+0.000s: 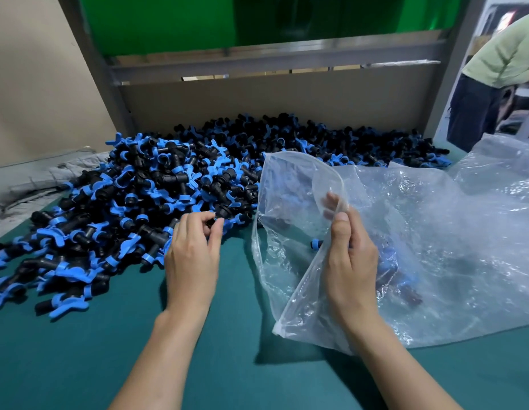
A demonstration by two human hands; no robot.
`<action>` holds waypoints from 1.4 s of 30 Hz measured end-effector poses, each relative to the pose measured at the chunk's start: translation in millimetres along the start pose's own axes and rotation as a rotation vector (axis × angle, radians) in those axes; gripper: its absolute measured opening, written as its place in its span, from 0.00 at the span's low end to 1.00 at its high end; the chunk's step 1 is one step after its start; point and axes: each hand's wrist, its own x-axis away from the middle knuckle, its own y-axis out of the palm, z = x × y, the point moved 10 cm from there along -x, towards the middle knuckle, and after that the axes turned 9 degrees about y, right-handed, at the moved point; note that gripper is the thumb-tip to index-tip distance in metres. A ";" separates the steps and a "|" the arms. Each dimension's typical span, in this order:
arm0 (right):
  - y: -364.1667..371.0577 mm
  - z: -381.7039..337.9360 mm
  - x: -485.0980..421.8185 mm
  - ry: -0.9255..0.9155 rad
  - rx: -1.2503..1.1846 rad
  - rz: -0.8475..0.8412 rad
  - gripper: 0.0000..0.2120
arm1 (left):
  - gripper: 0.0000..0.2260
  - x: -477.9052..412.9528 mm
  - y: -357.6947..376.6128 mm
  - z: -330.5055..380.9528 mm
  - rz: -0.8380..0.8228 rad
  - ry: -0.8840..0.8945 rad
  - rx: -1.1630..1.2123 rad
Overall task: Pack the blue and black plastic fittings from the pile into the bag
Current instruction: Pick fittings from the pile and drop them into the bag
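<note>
A black fitting (pixel 211 222) is pinched by the left grip (pixel 192 255) at the edge of the pile (pixel 156 184) on the green bench (pixel 80 365). Just beside it, the rim of the clear bag (pixel 435 261) is pinched up by the right grip (pixel 350 261).

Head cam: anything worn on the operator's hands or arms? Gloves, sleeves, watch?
Nothing visible. The left hand and right hand are bare: no gloves, rings or tape. Both forearms are uncovered down to the bottom edge of the frame, with no sleeves, watch or wristbands in view.
</note>
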 end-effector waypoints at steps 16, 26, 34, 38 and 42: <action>12.5 11.3 2.9 0.030 0.015 -0.065 0.20 | 0.09 54.0 90.0 -29.3 0.022 -1.303 1.670; 7.3 5.3 2.1 -0.006 0.006 -0.026 0.18 | 0.10 10.2 30.0 2.7 -0.104 -0.242 0.663; 9.4 -7.4 5.8 -0.080 0.061 -0.033 0.17 | 0.08 9.5 53.7 49.9 -0.167 -0.119 0.606; 4.7 -11.9 5.6 -0.100 0.063 -0.013 0.15 | 0.07 -4.9 91.1 88.8 -0.224 -0.158 0.664; -0.1 -16.4 6.4 -0.133 0.072 0.010 0.16 | 0.15 4.2 139.3 122.0 -0.547 -0.385 1.053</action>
